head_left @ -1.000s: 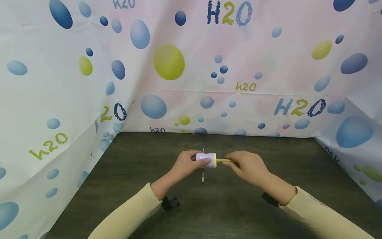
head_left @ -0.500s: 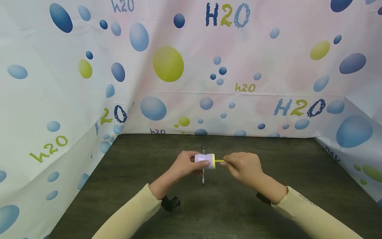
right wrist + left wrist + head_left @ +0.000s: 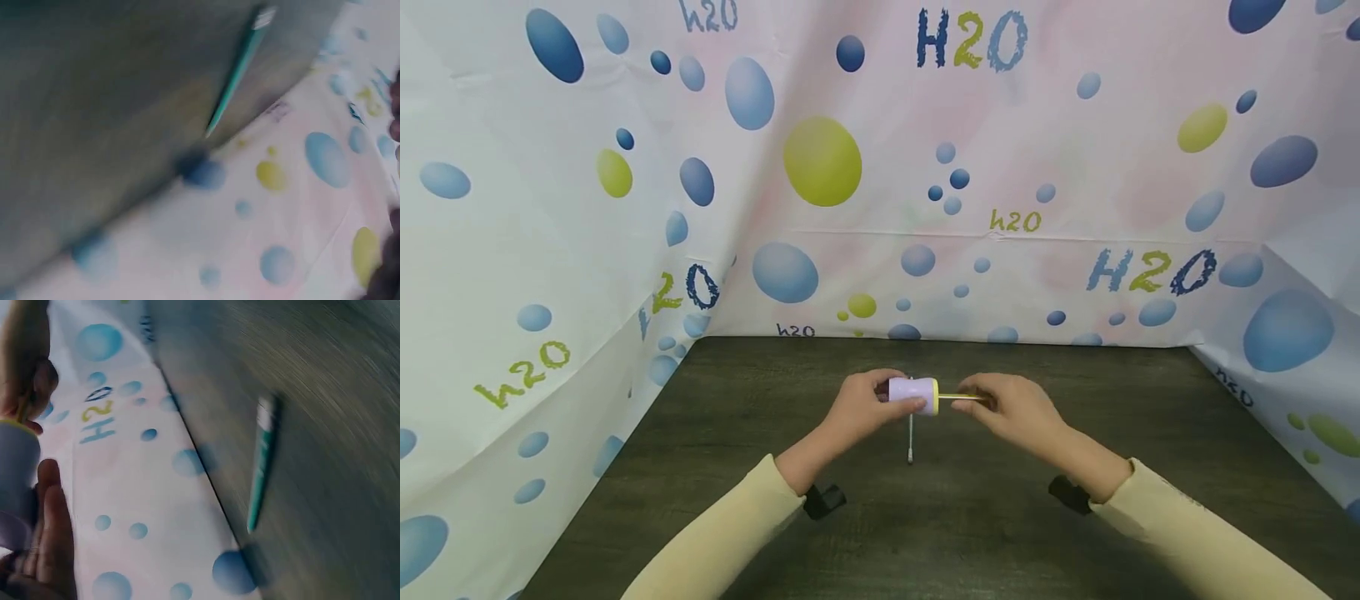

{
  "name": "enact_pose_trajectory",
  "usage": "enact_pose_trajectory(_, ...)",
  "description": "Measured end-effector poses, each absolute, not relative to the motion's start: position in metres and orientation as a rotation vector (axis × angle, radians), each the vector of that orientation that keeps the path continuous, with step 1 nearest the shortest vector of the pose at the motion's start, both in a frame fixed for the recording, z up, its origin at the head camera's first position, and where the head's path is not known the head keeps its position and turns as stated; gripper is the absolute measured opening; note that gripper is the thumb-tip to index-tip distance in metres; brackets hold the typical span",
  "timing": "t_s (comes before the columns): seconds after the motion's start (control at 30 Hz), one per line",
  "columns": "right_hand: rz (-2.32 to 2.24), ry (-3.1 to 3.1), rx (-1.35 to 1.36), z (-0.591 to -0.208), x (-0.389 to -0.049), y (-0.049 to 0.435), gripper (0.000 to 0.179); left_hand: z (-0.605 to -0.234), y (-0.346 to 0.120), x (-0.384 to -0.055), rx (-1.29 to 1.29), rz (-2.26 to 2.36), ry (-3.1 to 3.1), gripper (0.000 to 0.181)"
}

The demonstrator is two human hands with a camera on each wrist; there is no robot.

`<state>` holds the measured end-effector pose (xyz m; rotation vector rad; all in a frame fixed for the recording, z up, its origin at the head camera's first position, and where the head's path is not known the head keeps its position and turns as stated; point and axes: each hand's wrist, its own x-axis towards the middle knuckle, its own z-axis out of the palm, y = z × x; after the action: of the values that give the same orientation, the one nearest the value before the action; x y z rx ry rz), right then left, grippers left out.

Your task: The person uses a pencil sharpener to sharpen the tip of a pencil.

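Observation:
My left hand (image 3: 861, 404) grips a lavender pencil sharpener (image 3: 916, 390) with a yellow rim, held sideways above the table, thumb across its near side. A thin yellow pencil (image 3: 947, 397) reaches from its rimmed end into the curled fingers of my right hand (image 3: 1018, 412), which hide the far end. In the left wrist view the sharpener (image 3: 17, 456) is at the left edge, partly cut off. Below the hands a teal pencil (image 3: 260, 469) with a pale end lies on the table. The right wrist view catches only dark bits of fingers at its right edge.
The dark wood-grain table (image 3: 775, 533) is bordered by white cloth walls (image 3: 880, 275) printed with blue and green dots and H2O lettering. Black straps with small devices (image 3: 825, 502) sit at both wrists.
Both hands have risen a little in the head view with the sharpener. The right hand has turned on the yellow pencil, its fingers now spread wider around it. The teal pencil stays put.

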<state>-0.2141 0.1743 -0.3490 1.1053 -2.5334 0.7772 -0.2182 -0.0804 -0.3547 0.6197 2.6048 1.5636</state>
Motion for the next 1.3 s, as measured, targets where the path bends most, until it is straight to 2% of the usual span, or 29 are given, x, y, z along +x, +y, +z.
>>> enact_pose_trajectory(0.13, 0.113, -1.897, 1.032, -0.359, -0.22, 0.172, 0.05, -0.351, -0.082, -0.227, 0.268, 1.749, 2.19, 0.045)
enact_pose_trajectory(0.23, -0.031, -1.678, 1.006, -0.364, -0.225, 0.17, 0.037, -0.35, -0.082, -0.229, 0.194, 1.724, 2.057, 0.048)
enact_pose_trajectory(0.33, 0.023, -1.671, 0.984, -0.367, -0.225, 0.165, 0.04, -0.349, -0.082, -0.228, 0.196, 1.692, 2.055, 0.045)
enact_pose_trajectory(0.43, 0.205, -1.858, 0.966, -0.367, -0.22, 0.161, 0.052, -0.347, -0.08, -0.227, 0.227, 1.68, 2.162, 0.04)
enact_pose_trajectory(0.5, 0.396, -2.099, 0.966, -0.363, -0.216, 0.16, 0.049, -0.346, -0.078, -0.226, 0.283, 1.657, 2.289, 0.038)
enact_pose_trajectory(0.6, 0.897, -2.58, 1.003, -0.353, -0.213, 0.164, 0.042, -0.349, -0.078, -0.223, 0.527, 1.489, 2.59, 0.041)
enact_pose_trajectory(0.7, 1.582, -2.967, 0.896, -0.345, -0.217, 0.172, 0.035, -0.353, -0.079, -0.218, 0.871, 1.245, 2.856, 0.044)
enact_pose_trajectory(0.77, 1.839, -3.07, 0.84, -0.345, -0.221, 0.177, 0.037, -0.355, -0.08, -0.215, 1.026, 1.16, 2.926, 0.045)
enact_pose_trajectory(0.8, 1.83, -3.085, 0.848, -0.346, -0.221, 0.178, 0.038, -0.355, -0.081, -0.214, 1.029, 1.155, 2.929, 0.045)
enact_pose_trajectory(0.9, 1.291, -2.894, 1.061, -0.351, -0.214, 0.175, 0.031, -0.356, -0.081, -0.216, 0.818, 1.295, 2.822, 0.044)
enact_pose_trajectory(0.93, 1.026, -2.747, 1.121, -0.354, -0.212, 0.174, 0.034, -0.355, -0.081, -0.217, 0.723, 1.375, 2.748, 0.043)
enact_pose_trajectory(1.03, 0.393, -2.215, 1.072, -0.36, -0.211, 0.169, 0.034, -0.353, -0.082, -0.222, 0.487, 1.59, 2.505, 0.039)
enact_pose_trajectory(1.13, 0.13, -1.824, 1.059, -0.365, -0.219, 0.169, 0.04, -0.349, -0.083, -0.223, 0.396, 1.7, 2.315, 0.038)
enact_pose_trajectory(1.3, 0.011, -1.652, 1.021, -0.364, -0.219, 0.169, 0.033, -0.349, -0.08, -0.22, 0.379, 1.7, 2.21, 0.038)
